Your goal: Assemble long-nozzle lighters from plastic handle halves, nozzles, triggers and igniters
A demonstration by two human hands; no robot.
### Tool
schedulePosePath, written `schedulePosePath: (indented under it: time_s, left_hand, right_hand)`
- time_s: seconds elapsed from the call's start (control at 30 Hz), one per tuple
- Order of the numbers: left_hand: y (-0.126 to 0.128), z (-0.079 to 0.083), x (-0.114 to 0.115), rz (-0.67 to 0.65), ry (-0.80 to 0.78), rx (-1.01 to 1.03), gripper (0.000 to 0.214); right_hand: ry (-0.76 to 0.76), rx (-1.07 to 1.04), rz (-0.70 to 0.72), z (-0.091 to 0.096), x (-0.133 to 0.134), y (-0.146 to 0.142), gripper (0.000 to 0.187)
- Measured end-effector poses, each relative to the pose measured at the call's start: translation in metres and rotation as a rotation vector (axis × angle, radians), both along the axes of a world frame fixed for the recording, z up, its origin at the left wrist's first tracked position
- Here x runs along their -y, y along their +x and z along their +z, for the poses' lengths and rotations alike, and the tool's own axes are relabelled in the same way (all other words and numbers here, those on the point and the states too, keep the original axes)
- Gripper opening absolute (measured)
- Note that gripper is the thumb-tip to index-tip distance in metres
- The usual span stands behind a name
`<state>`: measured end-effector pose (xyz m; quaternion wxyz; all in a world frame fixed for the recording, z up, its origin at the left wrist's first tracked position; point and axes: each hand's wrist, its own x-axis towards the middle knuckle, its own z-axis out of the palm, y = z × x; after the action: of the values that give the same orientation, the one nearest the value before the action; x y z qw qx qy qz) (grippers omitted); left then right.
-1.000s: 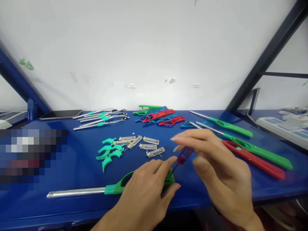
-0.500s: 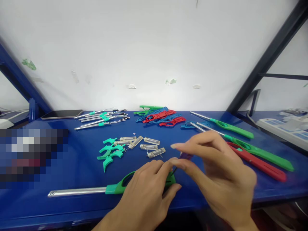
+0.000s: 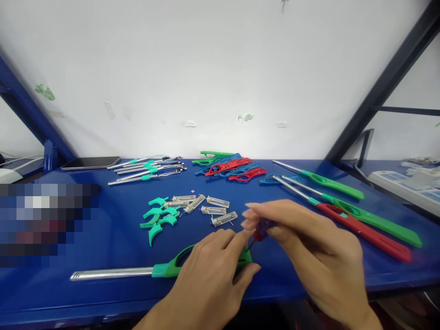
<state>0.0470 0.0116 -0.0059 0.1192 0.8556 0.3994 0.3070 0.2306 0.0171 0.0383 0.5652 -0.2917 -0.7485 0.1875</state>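
A green long-necked lighter (image 3: 172,267) lies near the table's front edge, its metal tube pointing left. My left hand (image 3: 215,263) is closed over the lighter's handle and covers most of it. Above the handle's right end, my right hand (image 3: 309,250) grips a small screwdriver (image 3: 260,231) with a purple and red handle. The screwdriver tilts, and its thin shaft reaches down to the green handle; the tip's exact seat is hard to make out. Beyond my hands lie several clear lighter tanks (image 3: 224,218) and, to their left, several turquoise triggers (image 3: 160,215).
Metal lighter tubes with wires (image 3: 147,169) and a phone (image 3: 91,162) lie at the back left. Red, blue and green handle shells (image 3: 230,165) are piled at the back middle. On the right rest green lighters (image 3: 381,222) and a red lighter (image 3: 364,229). A blurred patch covers the left.
My right hand's fingers have shifted around the screwdriver handle, so more of its red and purple part shows. My left hand and the lighter stay nearly in place.
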Motion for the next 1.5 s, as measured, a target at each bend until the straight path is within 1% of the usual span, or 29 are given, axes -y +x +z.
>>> schedulePosePath:
  time_s: [0.07,0.13,0.23,0.3,0.37,0.43,0.47,0.53,0.6,0.67,0.73,0.8,0.83,0.87,0.93,0.97,1.03,1.1,1.13,1.2,1.27,1.33,1.4,1.43,1.5]
  left_hand:
    - [-0.0007,-0.0008,-0.0002,-0.001,0.003,0.004,0.031]
    - [-0.0010,-0.0015,-0.0004,0.003,0.003,0.006,0.029]
    - [-0.0008,-0.0017,-0.0006,0.003,-0.002,0.000,0.035]
    - [-0.0003,-0.0017,-0.0007,0.000,0.002,-0.007,0.040]
    - [0.0001,-0.0019,-0.0010,0.003,0.013,-0.009,0.038]
    - [0.0004,-0.0021,-0.0015,0.005,0.021,-0.011,0.034]
    - [0.0004,-0.0022,-0.0018,0.005,0.022,-0.013,0.034]
    - [0.0003,-0.0021,-0.0022,-0.003,0.021,-0.022,0.037]
    - [0.0002,-0.0017,-0.0021,-0.013,0.016,-0.029,0.039]
    - [0.0002,-0.0010,-0.0017,-0.017,0.013,-0.028,0.038]
    - [0.0002,-0.0002,-0.0014,-0.020,0.014,-0.027,0.035]
    - [-0.0001,0.0003,-0.0014,-0.018,0.016,-0.029,0.034]
    - [-0.0003,0.0003,-0.0015,-0.017,0.018,-0.029,0.036]
    - [-0.0005,0.0002,-0.0015,-0.016,0.020,-0.030,0.039]
    - [-0.0007,-0.0004,-0.0016,-0.017,0.025,-0.029,0.047]
    - [-0.0007,-0.0008,-0.0015,-0.019,0.024,-0.030,0.049]
    - [-0.0003,-0.0013,-0.0013,-0.016,0.018,-0.026,0.048]
    - [0.0001,-0.0015,-0.0009,-0.010,0.008,-0.023,0.043]
    - [0.0003,-0.0016,-0.0006,-0.008,0.004,-0.021,0.040]
    - [0.0005,-0.0019,-0.0001,-0.008,0.003,-0.021,0.039]
    - [0.0004,-0.0023,0.0002,-0.010,0.009,-0.024,0.044]
    - [0.0000,-0.0025,0.0001,-0.012,0.020,-0.025,0.048]
    - [-0.0005,-0.0025,-0.0004,-0.015,0.030,-0.024,0.050]
    - [-0.0007,-0.0024,-0.0007,-0.015,0.035,-0.023,0.052]
    - [-0.0010,-0.0025,-0.0011,-0.017,0.041,-0.023,0.053]
  right_hand:
    - [0.040,-0.061,-0.044,-0.0006,-0.0010,-0.0009,0.042]
    - [0.078,-0.050,-0.093,-0.0009,-0.0007,-0.0007,0.041]
    - [0.032,0.028,-0.046,0.0001,0.0016,0.0009,0.038]
    - [0.005,-0.002,-0.039,0.0005,0.0024,0.0013,0.037]
    - [0.050,-0.049,-0.110,0.0006,0.0017,0.0007,0.035]
    - [0.093,-0.017,-0.174,0.0010,0.0005,-0.0002,0.034]
    - [0.090,0.021,-0.170,0.0015,0.0002,-0.0005,0.033]
    - [0.045,0.061,-0.099,0.0022,0.0006,-0.0010,0.032]
    - [0.032,0.012,-0.029,0.0013,0.0015,-0.0014,0.035]
    - [0.086,-0.057,-0.056,-0.0009,0.0023,-0.0013,0.041]
    - [0.137,-0.051,-0.129,-0.0024,0.0025,0.0001,0.044]
    - [0.116,0.025,-0.153,-0.0014,0.0025,0.0024,0.037]
    - [0.084,0.064,-0.130,-0.0002,0.0025,0.0035,0.035]
    - [0.046,0.088,-0.096,0.0010,0.0024,0.0041,0.037]
    - [-0.008,0.055,-0.047,0.0022,0.0021,0.0034,0.041]
    - [-0.008,0.010,-0.040,0.0020,0.0019,0.0023,0.041]
    - [0.045,-0.066,-0.069,0.0004,0.0020,-0.0005,0.039]
    - [0.095,-0.038,-0.100,-0.0012,0.0031,-0.0020,0.038]
    - [0.090,0.003,-0.102,-0.0015,0.0039,-0.0020,0.038]
    - [0.018,0.055,-0.090,-0.0017,0.0050,-0.0007,0.041]
    - [-0.043,0.019,-0.099,-0.0020,0.0043,0.0008,0.042]
    - [-0.024,-0.055,-0.147,-0.0029,0.0020,0.0017,0.037]
    - [0.035,-0.082,-0.192,-0.0032,-0.0001,0.0025,0.032]
    - [0.049,-0.071,-0.203,-0.0029,-0.0004,0.0030,0.032]
    - [0.016,-0.016,-0.187,-0.0014,0.0007,0.0043,0.032]
